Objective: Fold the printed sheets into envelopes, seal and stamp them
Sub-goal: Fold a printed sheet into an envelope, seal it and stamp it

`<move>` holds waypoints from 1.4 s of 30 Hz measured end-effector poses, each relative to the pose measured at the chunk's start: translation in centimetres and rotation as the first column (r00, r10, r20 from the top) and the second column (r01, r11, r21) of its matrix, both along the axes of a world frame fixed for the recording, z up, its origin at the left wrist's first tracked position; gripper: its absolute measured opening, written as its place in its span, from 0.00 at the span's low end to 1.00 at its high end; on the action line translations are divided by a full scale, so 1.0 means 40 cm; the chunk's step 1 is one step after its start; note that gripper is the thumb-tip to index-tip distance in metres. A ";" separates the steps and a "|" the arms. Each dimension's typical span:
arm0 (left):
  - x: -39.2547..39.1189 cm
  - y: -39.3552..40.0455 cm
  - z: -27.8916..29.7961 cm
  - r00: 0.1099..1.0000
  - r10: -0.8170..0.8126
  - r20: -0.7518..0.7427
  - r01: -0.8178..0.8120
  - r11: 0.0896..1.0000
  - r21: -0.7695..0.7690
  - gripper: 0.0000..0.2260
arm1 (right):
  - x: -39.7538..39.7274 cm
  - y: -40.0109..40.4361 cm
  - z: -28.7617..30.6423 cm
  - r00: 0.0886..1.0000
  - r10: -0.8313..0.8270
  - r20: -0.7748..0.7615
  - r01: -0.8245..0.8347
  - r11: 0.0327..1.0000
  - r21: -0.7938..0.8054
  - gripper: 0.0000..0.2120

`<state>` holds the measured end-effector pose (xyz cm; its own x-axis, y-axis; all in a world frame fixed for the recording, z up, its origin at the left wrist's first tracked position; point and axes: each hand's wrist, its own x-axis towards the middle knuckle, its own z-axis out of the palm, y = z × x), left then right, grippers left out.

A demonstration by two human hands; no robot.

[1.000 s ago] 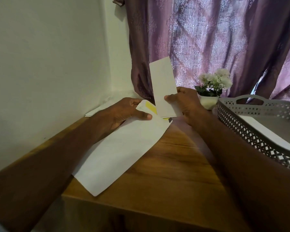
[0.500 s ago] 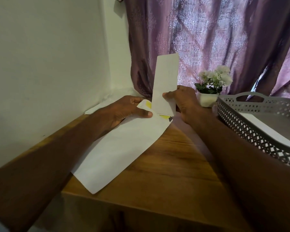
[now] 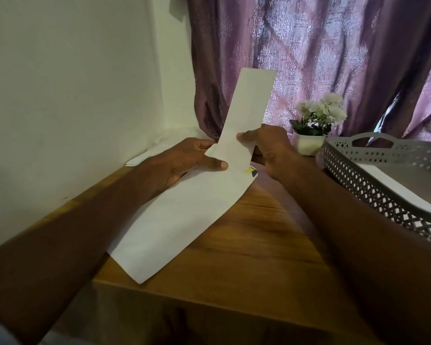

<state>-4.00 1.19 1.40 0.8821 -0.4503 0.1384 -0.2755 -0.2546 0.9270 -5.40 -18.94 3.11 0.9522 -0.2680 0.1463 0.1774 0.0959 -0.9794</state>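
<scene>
Because only the head camera looked on, everything was read from that one view: the left hand [image 3: 184, 160] pinched the open mouth of the long white envelope [image 3: 177, 220], thumb on top, apparently to keep the flap lifted and the pocket gaping. The envelope lay flat on the wooden table [image 3: 254, 247], its far end raised in that grip. The right hand [image 3: 266, 148] gripped the folded sheet [image 3: 246, 113] near its lower end and held it almost upright, its bottom edge at the opening, presumably so it could slide straight in. A grey basket [image 3: 358, 180] with paper inside sat well apart at right, likely for supplies or finished pieces.
</scene>
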 end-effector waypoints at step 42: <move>-0.005 0.002 -0.001 0.998 0.028 -0.051 -0.029 0.999 -0.029 0.22 | -0.013 -0.011 -0.007 0.996 0.094 -0.003 -0.094 0.987 -0.132 0.16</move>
